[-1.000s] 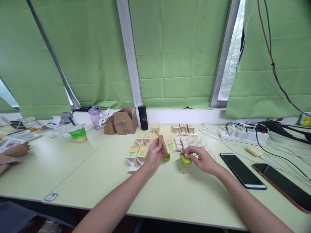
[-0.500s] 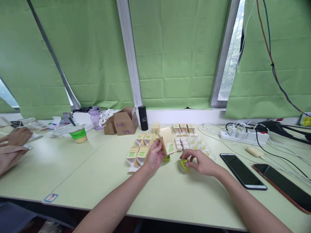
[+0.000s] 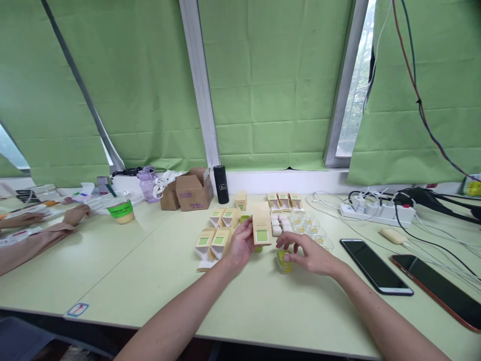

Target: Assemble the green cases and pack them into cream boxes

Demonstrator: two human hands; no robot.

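My left hand (image 3: 241, 243) is closed on a small tan cardboard box (image 3: 262, 223) with a green square on its front, held upright above the table. My right hand (image 3: 306, 253) has its fingers curved and apart over a small clear container with a green lid (image 3: 284, 261). The container stands on the table, and my thumb is at its lid. Whether the thumb presses on it, I cannot tell. Another green-lidded piece shows partly behind my left hand. Several open tan boxes (image 3: 220, 239) lie to the left of that hand.
White pieces (image 3: 277, 230) and clear plastic cups (image 3: 308, 223) sit behind my right hand. Two phones (image 3: 376, 265) and a power strip with cables (image 3: 379, 213) are at the right. A drink cup (image 3: 121, 208), cardboard carton (image 3: 194, 189) and black bottle (image 3: 221, 184) stand leftward. Another person's hands (image 3: 76, 214) are far left.
The tan box has turned so its front now faces me. My right fingers have loosened from the green-lidded container, which sits flatter. The other person's hands have moved rightward.
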